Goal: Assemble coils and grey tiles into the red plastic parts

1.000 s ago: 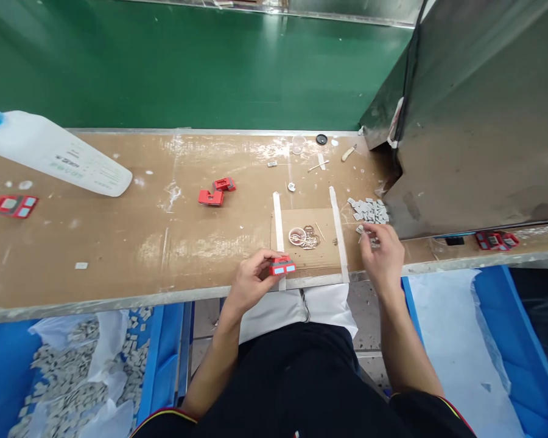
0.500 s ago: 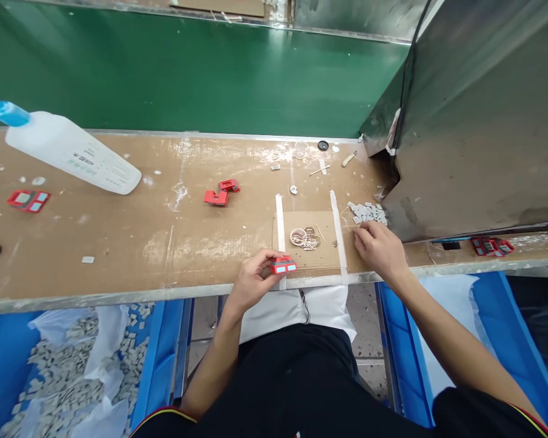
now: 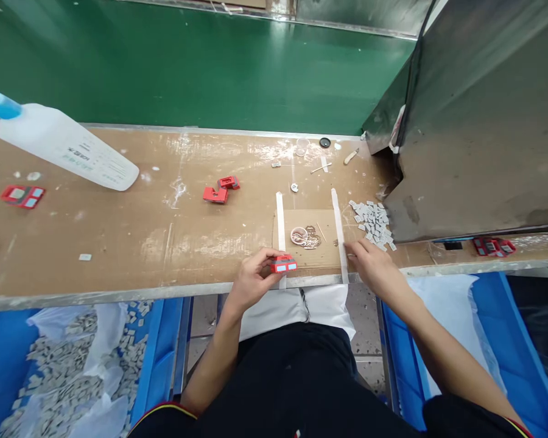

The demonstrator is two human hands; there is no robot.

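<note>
The left hand [image 3: 251, 281] grips the small red plastic block [image 3: 283, 264] at the bench's near edge, while the right hand [image 3: 369, 263] has drawn back from the grey tile pile [image 3: 373, 221], its grasp hidden.

bottle [image 3: 68, 149] cap cut off, bin [image 3: 9, 365] cropped

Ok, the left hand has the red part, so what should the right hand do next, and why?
Probably bring the right hand across to the red part. The left hand holds that part ready at the bench edge, and the right hand sits just short of the grey tile pile.
</note>
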